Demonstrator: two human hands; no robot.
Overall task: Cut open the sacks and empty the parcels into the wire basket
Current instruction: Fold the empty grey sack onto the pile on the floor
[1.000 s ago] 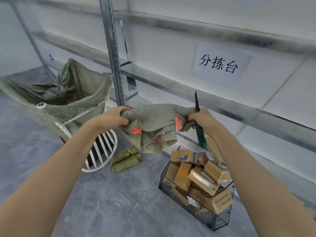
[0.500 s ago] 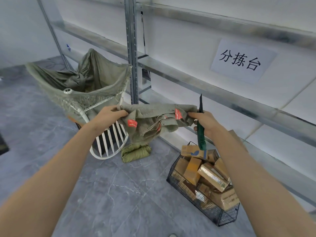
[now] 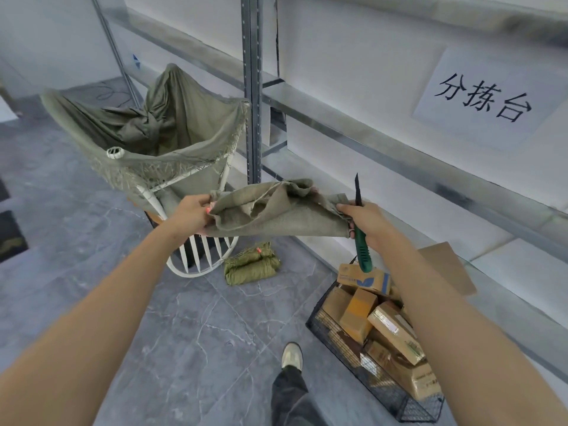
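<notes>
Olive woven sack now stretched flatter. Left hand grips its left edge; right hand clamps the right edge plus green-handled knife, blade up. Brown cardboard parcels fill black wire basket, near right. Sack looks emptied; next, drop it in white slatted bin, far left.
</notes>
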